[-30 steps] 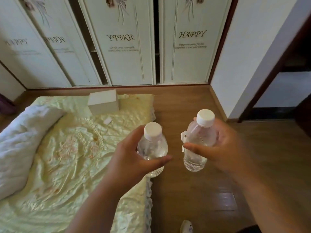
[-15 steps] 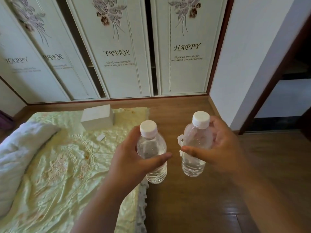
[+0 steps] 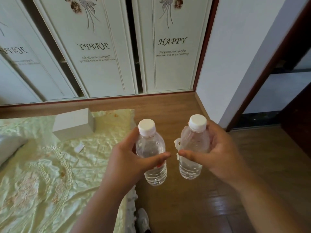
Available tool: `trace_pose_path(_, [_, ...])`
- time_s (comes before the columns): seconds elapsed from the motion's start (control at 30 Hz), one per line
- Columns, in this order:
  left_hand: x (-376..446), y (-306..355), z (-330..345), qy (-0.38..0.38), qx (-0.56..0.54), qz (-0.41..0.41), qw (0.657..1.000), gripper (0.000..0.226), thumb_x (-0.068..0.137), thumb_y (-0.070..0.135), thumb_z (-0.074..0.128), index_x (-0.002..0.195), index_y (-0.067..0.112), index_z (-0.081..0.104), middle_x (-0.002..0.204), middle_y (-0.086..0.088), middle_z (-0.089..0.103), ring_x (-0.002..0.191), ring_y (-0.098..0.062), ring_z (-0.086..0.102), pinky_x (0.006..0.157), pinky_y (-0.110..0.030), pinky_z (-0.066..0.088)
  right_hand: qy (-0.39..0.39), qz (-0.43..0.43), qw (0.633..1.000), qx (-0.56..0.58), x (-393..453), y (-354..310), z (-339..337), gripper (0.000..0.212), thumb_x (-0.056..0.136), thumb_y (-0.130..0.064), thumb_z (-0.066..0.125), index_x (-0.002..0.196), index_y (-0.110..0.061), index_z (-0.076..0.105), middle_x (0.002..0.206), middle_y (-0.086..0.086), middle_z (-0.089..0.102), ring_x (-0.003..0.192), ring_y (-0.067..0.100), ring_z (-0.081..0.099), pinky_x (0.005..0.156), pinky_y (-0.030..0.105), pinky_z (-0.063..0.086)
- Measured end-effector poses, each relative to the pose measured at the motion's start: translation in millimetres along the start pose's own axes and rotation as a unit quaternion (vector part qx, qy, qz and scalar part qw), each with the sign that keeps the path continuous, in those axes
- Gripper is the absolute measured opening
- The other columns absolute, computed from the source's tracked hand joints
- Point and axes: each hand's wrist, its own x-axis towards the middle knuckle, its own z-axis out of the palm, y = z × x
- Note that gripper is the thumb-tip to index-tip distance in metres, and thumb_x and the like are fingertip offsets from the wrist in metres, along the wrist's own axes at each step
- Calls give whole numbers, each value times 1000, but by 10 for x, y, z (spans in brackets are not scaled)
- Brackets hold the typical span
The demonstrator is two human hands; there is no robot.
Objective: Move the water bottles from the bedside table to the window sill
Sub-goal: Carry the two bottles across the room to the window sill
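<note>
Two water bottles are in our hands, one each, both upright and held in the air over the wooden floor (image 3: 176, 207) beside the bed (image 3: 42, 174). Our left hand (image 3: 127, 163) grips the left bottle (image 3: 151, 148): the fingers (image 3: 133, 137) curl round its far side and the thumb crosses the front of its body, so the hand is closed round the middle. Our right hand (image 3: 217, 153) grips the right bottle (image 3: 193, 145) the same way, thumb across the front, fingers wrapped behind near the shoulder. Both bottles are clear with white caps; the two thumb tips point at each other, near but apart. The bottles do not touch. A small torn white strip sticks out from the left side of the right bottle, possibly a label remnant, too small to tell.

On the bed lies a pale green embroidered cover, with a white box (image 3: 74, 125) near its far edge and a small white scrap (image 3: 79, 147) just below the box. A white pillow (image 3: 8, 148) shows at the left edge. Behind stand white wardrobe doors (image 3: 171, 47) with flower prints and the word HAPPY. A white wall (image 3: 235, 56) and a dark door frame (image 3: 269, 68) are to the right. A whitish shoe (image 3: 143, 219) shows at the bottom, beside the bed's edge.
</note>
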Motion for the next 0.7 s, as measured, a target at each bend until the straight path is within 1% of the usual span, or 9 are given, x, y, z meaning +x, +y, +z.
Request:
trace_pose_path(0.1, [487, -131, -90, -12, 0, 10, 1000, 81, 53, 51, 94, 126, 43, 60, 108, 23, 73, 103, 1, 69, 87, -30, 61, 19, 11, 1000, -22, 384, -47, 79, 71, 62, -59, 85, 121, -58, 45, 116, -45, 52, 112, -22, 49, 67, 3, 45])
trace_pose_path(0.2, [980, -234, -230, -24, 5, 31, 999, 83, 54, 53, 92, 129, 39, 59, 112, 20, 71, 106, -3, 69, 89, -37, 61, 35, 15, 999, -37, 801, -105, 179, 75, 61, -61, 84, 124, -54, 45, 117, -39, 55, 113, -15, 53, 76, 9, 47])
trace_pose_path(0.27, [1278, -293, -332, -28, 20, 45, 998, 82, 55, 57, 90, 129, 39, 59, 114, 20, 70, 108, -6, 68, 90, -38, 61, 43, 24, 998, -41, 1066, -132, 257, 76, 61, -62, 84, 126, -53, 44, 118, -36, 55, 112, -10, 55, 81, 13, 47])
trace_pose_path(0.33, [1558, -357, -430, -36, 33, 57, 997, 81, 55, 61, 88, 127, 39, 59, 114, 20, 69, 107, -6, 67, 89, -38, 60, 54, 35, 997, -41, 1302, -150, 344, 77, 61, -63, 84, 126, -53, 44, 118, -34, 56, 112, -6, 57, 84, 14, 47])
trace_pose_path(0.4, [1815, -433, -504, -42, 40, 62, 996, 81, 55, 62, 87, 127, 39, 59, 115, 20, 69, 108, -6, 66, 89, -39, 60, 67, 42, 996, -39, 1511, -143, 435, 77, 61, -63, 84, 126, -52, 44, 117, -34, 56, 111, -7, 57, 85, 14, 48])
trace_pose_path(0.47, [2042, -508, -539, -43, 54, 65, 996, 81, 56, 64, 86, 128, 39, 59, 115, 21, 68, 109, -4, 65, 90, -37, 59, 68, 50, 996, -36, 1712, -111, 510, 76, 60, -64, 83, 125, -52, 45, 116, -34, 56, 111, -6, 57, 87, 17, 50])
trace_pose_path(0.57, [2338, -584, -545, -44, 77, 59, 994, 79, 56, 67, 84, 126, 41, 58, 114, 23, 67, 107, -1, 64, 87, -31, 58, 59, 67, 995, -34, 2013, -49, 549, 79, 57, -67, 82, 125, -52, 45, 116, -33, 57, 111, -3, 59, 93, 26, 53])
trace_pose_path(0.63, [2545, -621, -508, -48, 80, 54, 994, 78, 55, 66, 84, 125, 42, 59, 112, 24, 68, 105, 2, 63, 84, -24, 56, 51, 82, 995, -24, 2233, 12, 530, 81, 56, -67, 82, 127, -50, 45, 117, -30, 58, 111, -1, 60, 96, 33, 55])
trace_pose_path(0.7, [2769, -643, -435, -55, 83, 47, 994, 78, 55, 66, 84, 125, 42, 59, 110, 27, 68, 105, 8, 61, 81, -13, 51, 46, 88, 995, -20, 2465, 102, 495, 84, 56, -67, 82, 129, -50, 45, 118, -30, 59, 112, 1, 60, 97, 36, 55])
